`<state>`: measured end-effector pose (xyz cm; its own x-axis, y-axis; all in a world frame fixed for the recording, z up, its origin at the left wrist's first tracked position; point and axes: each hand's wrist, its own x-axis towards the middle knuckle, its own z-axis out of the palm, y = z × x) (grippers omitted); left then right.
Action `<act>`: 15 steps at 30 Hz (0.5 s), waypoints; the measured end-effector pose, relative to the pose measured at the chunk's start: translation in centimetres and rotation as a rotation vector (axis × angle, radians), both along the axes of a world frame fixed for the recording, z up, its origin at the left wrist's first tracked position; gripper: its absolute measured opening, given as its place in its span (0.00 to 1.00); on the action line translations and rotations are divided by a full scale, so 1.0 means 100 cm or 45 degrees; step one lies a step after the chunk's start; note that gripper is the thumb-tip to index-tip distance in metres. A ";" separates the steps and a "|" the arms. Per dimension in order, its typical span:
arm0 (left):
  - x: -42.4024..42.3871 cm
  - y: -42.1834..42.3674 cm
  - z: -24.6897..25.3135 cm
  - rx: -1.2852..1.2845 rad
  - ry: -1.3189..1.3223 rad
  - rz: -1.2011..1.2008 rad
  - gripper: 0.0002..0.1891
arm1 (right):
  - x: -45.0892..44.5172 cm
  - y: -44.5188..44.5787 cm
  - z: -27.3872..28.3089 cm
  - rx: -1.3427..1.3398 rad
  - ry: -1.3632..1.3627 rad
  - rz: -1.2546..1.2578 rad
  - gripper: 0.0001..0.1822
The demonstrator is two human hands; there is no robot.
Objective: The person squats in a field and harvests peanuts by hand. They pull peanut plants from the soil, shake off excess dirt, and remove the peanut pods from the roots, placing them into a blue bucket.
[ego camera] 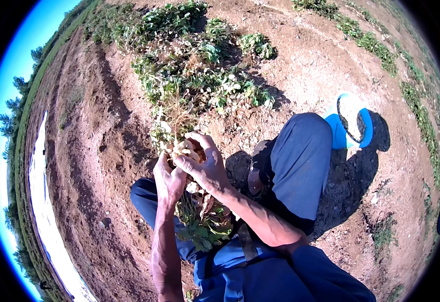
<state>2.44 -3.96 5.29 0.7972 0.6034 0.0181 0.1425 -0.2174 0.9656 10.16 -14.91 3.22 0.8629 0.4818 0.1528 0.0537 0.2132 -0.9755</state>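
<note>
Between my hands is a bunch of pale pods, which look like peanuts, on an uprooted leafy plant. My left hand grips the bunch from the left, its thumb near the pods. My right hand curls round the pods from the right, fingers over the far side. Thin roots stick out beyond the pods. The plant's green leaves hang over my lap, below my wrists. Whether single pods lie inside my right palm is hidden.
A blue bucket holding many pale pods stands on the soil right of my knee. A heap of uprooted plants lies ahead. Soil ridges and a long white sheet run along the left; green rows are at the right.
</note>
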 end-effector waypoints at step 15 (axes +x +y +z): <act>0.021 -0.033 -0.001 1.011 0.290 0.092 0.18 | 0.017 0.003 -0.011 0.326 0.527 0.009 0.16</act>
